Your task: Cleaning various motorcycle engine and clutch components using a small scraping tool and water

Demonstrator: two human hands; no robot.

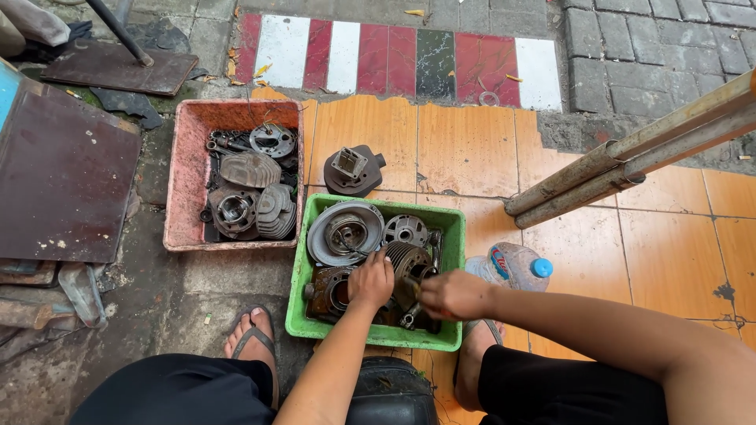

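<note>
Hands first, seen from my head camera: both are down in the green tub [453, 260] that sits on the orange tiled floor [677, 260] between my knees. My left hand [372, 281] rests palm-down on the rusty metal parts at the middle of the tub, fingers curled over a part just beside a finned engine cylinder [406, 258]; I cannot tell whether it is truly gripping. My right hand [450, 294] is closed around a small dark metal piece [412, 290] near the tub's right side, just beside my left hand but not touching it. Behind them in the tub lie a large round metal disc [343, 231] and a smaller round cover [405, 229]. To the left, on the bare concrete, stands a pink tub [186, 173] with more grey finned engine parts. A dark engine part [353, 169] stands alone on the tiles behind the green tub. A plastic bottle with a blue cap [512, 266] lies just right of the green tub. Two rusty pipes [630, 157] slant in from the right. My foot in a sandal [252, 338] rests left of the green tub.
</note>
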